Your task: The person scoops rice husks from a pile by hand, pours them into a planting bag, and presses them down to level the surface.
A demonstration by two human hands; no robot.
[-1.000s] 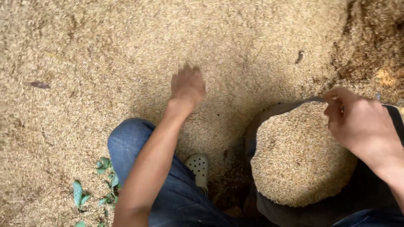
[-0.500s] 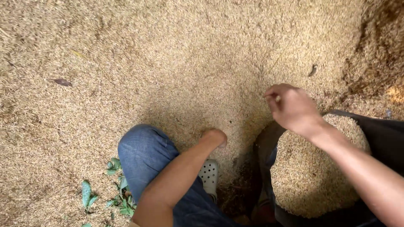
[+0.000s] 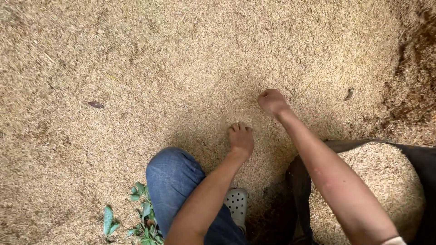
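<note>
A wide bed of tan grain [image 3: 190,59] covers the ground. My left hand [image 3: 240,138] rests on the grain just ahead of my knee, fingers curled down into it. My right hand [image 3: 271,100] reaches out a little farther and to the right, fingers bent into the grain surface. A dark sack [image 3: 422,159] heaped with grain stands at the lower right, under my right forearm. Whether either hand has grain inside it is hidden.
My knee in blue jeans [image 3: 175,181] and a pale perforated clog [image 3: 237,202] sit at the bottom centre. Green leaves [image 3: 141,213] lie lower left. A dark leaf [image 3: 95,105] rests on the grain at left; brown soil [image 3: 415,77] shows at the right edge.
My right hand left the sack's rim and moved left and forward onto the grain. My left hand drew back toward my knee, then settled on the grain beside the right.
</note>
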